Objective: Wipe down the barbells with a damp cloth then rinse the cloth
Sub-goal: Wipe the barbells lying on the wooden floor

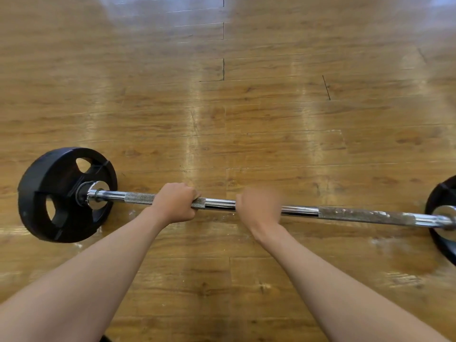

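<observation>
**Wiping barely begun, no cloth in sight**

The barbell (219, 204) lies on the wooden floor (222, 95). The left hand (175, 202) curls round its left knurling. The right hand (259, 206), at mid-bar, is too blurred to read. With white marks (365, 214) on the right knurling, wiping and rinsing look undone.

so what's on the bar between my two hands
Only bar: the tail of the knurled grip by the left hand, then smooth chrome up to the blurred right hand. No cloth, head view.
</observation>
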Action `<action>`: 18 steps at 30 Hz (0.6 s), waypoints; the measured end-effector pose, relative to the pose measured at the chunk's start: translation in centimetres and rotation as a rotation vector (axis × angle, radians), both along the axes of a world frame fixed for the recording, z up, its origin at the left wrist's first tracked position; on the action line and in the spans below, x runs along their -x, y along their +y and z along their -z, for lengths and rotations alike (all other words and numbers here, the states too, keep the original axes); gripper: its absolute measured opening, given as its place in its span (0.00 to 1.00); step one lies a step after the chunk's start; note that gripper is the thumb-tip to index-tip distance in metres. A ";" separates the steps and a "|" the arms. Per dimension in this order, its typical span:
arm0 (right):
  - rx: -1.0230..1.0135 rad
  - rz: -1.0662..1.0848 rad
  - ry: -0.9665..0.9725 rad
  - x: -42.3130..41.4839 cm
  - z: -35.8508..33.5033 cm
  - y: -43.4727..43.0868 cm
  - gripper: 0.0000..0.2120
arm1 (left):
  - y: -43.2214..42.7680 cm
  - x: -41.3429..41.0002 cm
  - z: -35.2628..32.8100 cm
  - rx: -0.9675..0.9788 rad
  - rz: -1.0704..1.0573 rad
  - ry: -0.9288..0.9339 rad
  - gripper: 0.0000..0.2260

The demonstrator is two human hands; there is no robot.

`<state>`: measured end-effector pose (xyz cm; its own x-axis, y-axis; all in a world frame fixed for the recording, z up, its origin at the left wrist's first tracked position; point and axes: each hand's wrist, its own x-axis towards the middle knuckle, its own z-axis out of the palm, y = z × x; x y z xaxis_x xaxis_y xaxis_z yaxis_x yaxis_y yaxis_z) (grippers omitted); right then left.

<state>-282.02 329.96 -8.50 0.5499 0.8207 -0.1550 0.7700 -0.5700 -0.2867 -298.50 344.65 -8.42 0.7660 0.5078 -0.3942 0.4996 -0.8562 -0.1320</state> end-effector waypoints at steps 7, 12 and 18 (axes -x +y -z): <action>-0.337 -0.235 -0.201 -2.0 3.0 -7.9 0.09 | -0.2 0.4 0.4 -0.040 0.027 0.014 0.04; -0.188 0.060 -0.210 -4.2 1.5 -6.0 0.17 | -0.2 0.2 0.2 -0.043 0.020 0.012 0.05; -0.177 0.164 -0.128 -2.7 1.5 -3.2 0.20 | -2.6 -1.7 -0.7 0.015 0.070 -0.277 0.22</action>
